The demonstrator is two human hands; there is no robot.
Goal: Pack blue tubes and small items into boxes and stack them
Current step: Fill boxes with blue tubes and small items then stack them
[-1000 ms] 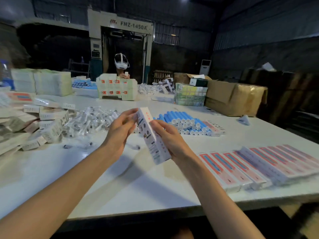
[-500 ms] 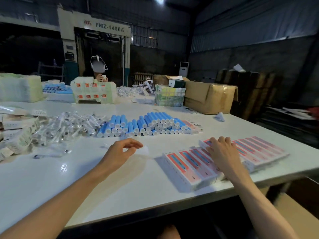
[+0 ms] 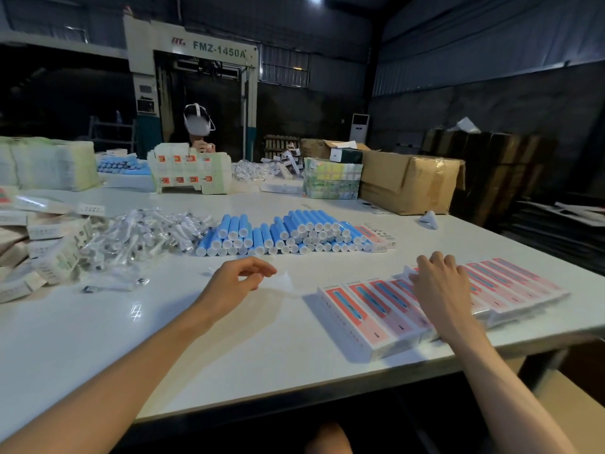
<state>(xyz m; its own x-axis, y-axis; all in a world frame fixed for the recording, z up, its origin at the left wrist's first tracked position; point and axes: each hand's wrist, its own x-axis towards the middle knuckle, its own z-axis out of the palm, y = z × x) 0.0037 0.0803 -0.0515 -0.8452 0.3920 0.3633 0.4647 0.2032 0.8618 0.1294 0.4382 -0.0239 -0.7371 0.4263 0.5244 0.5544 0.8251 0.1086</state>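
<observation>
Head cam: my right hand [image 3: 438,283] lies on the row of flat pink-and-white cardboard boxes [image 3: 360,309] near the right edge of the white table [image 3: 229,339]. Fingers are bent over one box's far end, can't tell if it's gripped tbh. Left hand [image 3: 235,280] hovers mid-table, fingers loosely curled, nothing in it afaict. Pile of blue plastic tubes w/ white caps [image 3: 288,234] sits behind, clear-wrapped small items [image 3: 147,237] just left of it.

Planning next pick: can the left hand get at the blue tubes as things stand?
Probably yes. The left hand hovers over bare table just in front of the blue tubes, whose capped ends face it. Nothing stands between them, and its fingers look loosely curled and empty.
</observation>
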